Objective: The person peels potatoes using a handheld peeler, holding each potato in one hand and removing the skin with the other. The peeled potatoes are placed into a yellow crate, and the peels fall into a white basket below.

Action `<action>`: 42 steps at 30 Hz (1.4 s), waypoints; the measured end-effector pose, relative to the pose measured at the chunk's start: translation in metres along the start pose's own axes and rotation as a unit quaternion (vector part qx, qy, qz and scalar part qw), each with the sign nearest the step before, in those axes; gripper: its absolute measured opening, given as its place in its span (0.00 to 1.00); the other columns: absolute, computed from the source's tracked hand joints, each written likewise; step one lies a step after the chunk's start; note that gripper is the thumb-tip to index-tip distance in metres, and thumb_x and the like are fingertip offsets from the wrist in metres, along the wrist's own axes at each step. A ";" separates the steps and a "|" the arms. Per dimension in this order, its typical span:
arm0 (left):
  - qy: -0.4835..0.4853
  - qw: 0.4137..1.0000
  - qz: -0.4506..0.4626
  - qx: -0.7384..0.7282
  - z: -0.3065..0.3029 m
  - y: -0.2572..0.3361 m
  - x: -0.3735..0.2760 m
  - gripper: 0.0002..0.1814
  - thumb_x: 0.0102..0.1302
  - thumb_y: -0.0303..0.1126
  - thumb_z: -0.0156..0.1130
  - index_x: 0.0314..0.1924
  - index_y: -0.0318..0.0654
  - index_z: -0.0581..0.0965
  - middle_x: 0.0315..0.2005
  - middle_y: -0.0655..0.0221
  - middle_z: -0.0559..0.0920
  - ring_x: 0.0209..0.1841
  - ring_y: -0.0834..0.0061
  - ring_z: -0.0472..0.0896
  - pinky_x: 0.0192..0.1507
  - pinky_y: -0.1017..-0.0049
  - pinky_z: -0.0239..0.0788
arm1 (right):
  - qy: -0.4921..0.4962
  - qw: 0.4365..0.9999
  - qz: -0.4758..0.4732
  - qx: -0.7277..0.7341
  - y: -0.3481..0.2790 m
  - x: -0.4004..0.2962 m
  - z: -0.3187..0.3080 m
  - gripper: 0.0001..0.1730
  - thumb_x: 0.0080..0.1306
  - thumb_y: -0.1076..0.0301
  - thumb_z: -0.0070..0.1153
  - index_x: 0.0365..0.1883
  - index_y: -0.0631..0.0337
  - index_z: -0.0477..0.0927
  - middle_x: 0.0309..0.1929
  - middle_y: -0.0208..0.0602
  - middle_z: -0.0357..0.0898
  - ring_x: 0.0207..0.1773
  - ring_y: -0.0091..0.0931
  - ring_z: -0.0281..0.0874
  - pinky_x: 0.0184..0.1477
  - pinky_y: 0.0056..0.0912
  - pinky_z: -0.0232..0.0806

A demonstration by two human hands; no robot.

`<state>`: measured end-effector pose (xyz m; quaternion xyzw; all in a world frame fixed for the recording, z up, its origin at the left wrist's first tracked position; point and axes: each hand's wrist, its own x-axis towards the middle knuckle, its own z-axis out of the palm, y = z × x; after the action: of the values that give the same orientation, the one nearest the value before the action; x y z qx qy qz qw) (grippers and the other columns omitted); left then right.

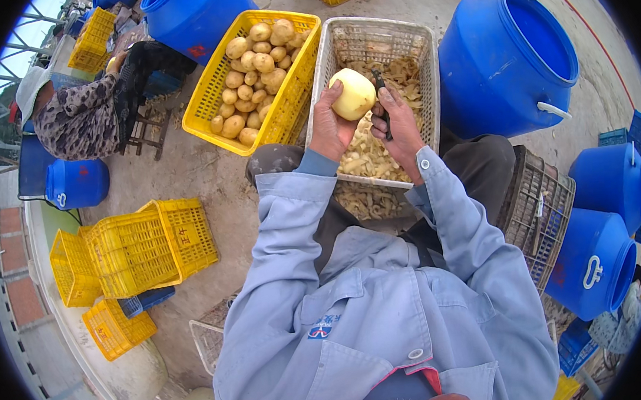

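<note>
My left hand (pixel 333 122) holds a peeled potato (pixel 353 94) above a white plastic crate (pixel 430 81), its thumb on the potato's upper left side. Close beside the potato, my right hand (pixel 398 122) grips a black-handled peeler (pixel 382 103); its blade is hard to make out. Potato peelings (pixel 373 152) lie heaped in the white crate under both hands. To the left, a yellow plastic crate (pixel 204 131) is filled with unpeeled potatoes (pixel 263 63).
A large blue plastic barrel (pixel 489 65) stands right of the white crate, another blue barrel (pixel 196 19) at the upper left. A seated person (pixel 78 116) in a hat is at the left. Stacked yellow crates (pixel 134 252) stand lower left, a grey crate (pixel 538 207) by my right knee.
</note>
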<state>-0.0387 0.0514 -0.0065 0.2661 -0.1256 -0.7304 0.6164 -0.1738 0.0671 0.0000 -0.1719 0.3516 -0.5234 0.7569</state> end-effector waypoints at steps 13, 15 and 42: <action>0.078 0.994 0.047 -0.065 -0.003 0.006 0.008 0.22 0.63 0.46 0.63 0.54 0.46 0.72 0.47 0.64 0.78 0.50 0.61 0.77 0.49 0.55 0.74 | 0.042 0.831 -0.357 -0.424 0.012 -0.041 0.000 0.17 0.68 0.76 0.50 0.55 0.61 0.75 0.48 0.37 0.81 0.48 0.34 0.80 0.52 0.30 0.69; 0.075 0.994 0.052 -0.059 -0.008 0.005 0.012 0.22 0.63 0.45 0.63 0.53 0.43 0.72 0.46 0.63 0.79 0.48 0.61 0.78 0.50 0.57 0.74 | 0.029 0.798 -0.353 -0.488 0.006 -0.046 0.012 0.18 0.66 0.77 0.51 0.55 0.57 0.76 0.48 0.41 0.81 0.48 0.34 0.81 0.51 0.30 0.70; 0.098 0.991 0.088 -0.009 -0.006 0.007 0.018 0.26 0.58 0.32 0.66 0.56 0.47 0.67 0.47 0.63 0.74 0.50 0.61 0.77 0.50 0.55 0.74 | 0.072 0.826 -0.283 -0.482 0.040 -0.046 -0.002 0.15 0.68 0.72 0.48 0.52 0.61 0.75 0.39 0.51 0.81 0.38 0.45 0.79 0.40 0.41 0.69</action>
<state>-0.0313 0.0336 -0.0118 0.3187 -0.0812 -0.6451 0.6897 -0.1573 0.1250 -0.0106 -0.5682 0.5485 -0.4898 0.3692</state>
